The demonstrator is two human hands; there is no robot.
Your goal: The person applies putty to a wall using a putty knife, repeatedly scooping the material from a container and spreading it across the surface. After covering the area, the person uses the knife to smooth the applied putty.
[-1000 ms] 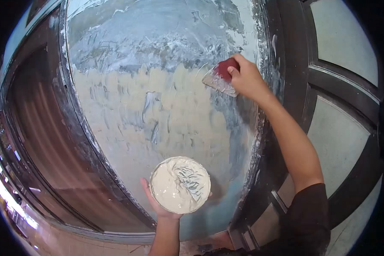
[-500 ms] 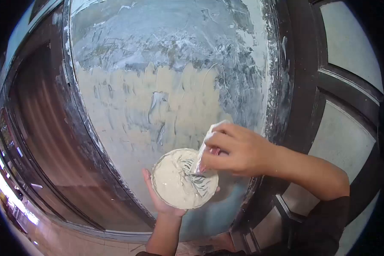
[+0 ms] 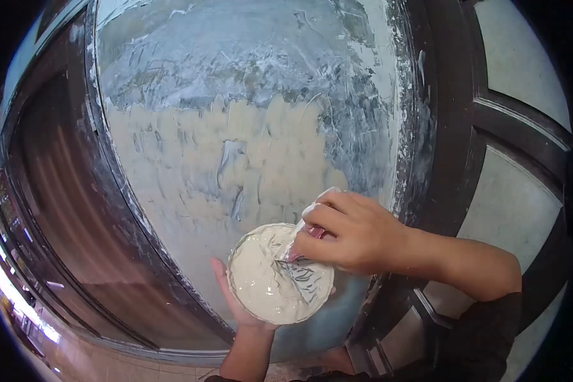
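My left hand (image 3: 243,316) supports a round bowl (image 3: 230,288) from below, its thumb along the left side and a fingertip just showing at the right. Cream-coloured putty (image 3: 254,277) fills the bowl, with a scraped, streaky patch on the right side. My right hand (image 3: 360,232) is closed around a flat putty scraper (image 3: 293,247), smeared white with some reddish-pink showing. The scraper's lower edge is down in the putty. Behind the bowl stands a wall panel (image 3: 172,153) with a band of cream putty across its middle and patchy grey-blue above.
A dark wooden frame with pale panels (image 3: 509,191) runs along the right, close to my right forearm. On the left is a brown door or window (image 3: 63,204) with reflections. Tiled floor (image 3: 127,363) shows at the bottom.
The bowl has shifted slightly down and right. The scraper has tilted lower in the putty, and the scraped patch looks wider. My right hand has dropped a little.
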